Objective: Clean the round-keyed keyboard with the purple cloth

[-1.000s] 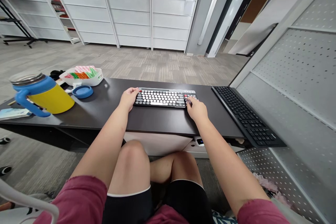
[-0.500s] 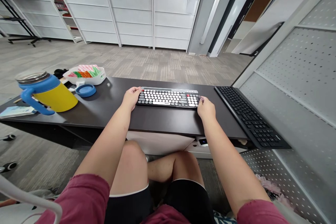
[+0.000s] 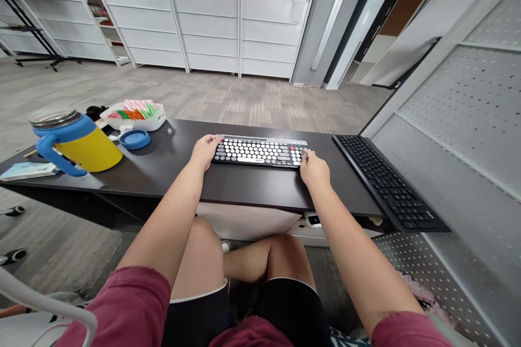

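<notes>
A wireless keyboard [image 3: 256,152] with round white and grey keys and a few red ones lies flat on the dark desk [image 3: 252,187] in front of me. Its left end is gripped by my left hand [image 3: 203,152], thumb and fingers around the top left corner. Over the number keys at the right end, my right hand [image 3: 315,169] is closed with the fingertips pinched together. Whatever small thing may be between those fingertips is too small to make out. The rightmost keys are partly hidden behind that hand.
A black keyboard [image 3: 386,184] lies slanted at the desk's right edge, beside a perforated panel [image 3: 459,92]. On the left stand a yellow and blue mug [image 3: 87,143], a blue lid [image 3: 134,140], a white basket [image 3: 157,119] with colourful contents, and a light-blue booklet [image 3: 28,171].
My right hand has shifted slightly left, from the keyboard's right edge onto its number keys. My left hand stays on the left end, and the keyboard lies in the same place.
</notes>
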### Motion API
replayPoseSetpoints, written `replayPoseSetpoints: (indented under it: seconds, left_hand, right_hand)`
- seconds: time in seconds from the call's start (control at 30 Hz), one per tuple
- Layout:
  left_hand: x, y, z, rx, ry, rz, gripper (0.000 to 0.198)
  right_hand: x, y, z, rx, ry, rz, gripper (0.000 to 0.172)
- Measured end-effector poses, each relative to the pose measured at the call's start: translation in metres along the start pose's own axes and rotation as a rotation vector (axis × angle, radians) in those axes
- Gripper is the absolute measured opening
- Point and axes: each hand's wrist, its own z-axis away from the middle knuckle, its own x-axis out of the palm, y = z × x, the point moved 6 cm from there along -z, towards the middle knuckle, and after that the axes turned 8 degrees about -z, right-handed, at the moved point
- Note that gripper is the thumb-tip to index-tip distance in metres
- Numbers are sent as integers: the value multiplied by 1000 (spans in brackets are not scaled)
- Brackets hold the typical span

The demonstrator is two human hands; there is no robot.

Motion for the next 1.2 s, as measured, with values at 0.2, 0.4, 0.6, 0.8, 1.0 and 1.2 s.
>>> replayPoseSetpoints:
  seconds: [0.2, 0.4, 0.6, 0.8, 1.0, 1.2]
  left_hand:
    - [0, 0, 0, -12, -7, 6, 27]
    - [0, -2, -2, 4, -10, -4, 26]
    - [-1, -3, -2, 0, -5, 3, 26]
    - [-1, -2, -1, 2, -3, -3, 28]
    - [0, 0, 0, -11, -6, 5, 25]
    - [0, -1, -2, -2, -6, 0, 23]
  right_hand:
    - [3, -10, 3, -44, -35, 22, 52]
    - [-2, -5, 2, 12, -30, -51, 48]
    - [-3, 2, 0, 14, -10, -125, 46]
    - [-3, 3, 0, 13, -21, -114, 44]
    - [1, -6, 2, -23, -39, 42, 46]
    - [14, -23, 8, -195, -68, 192, 46]
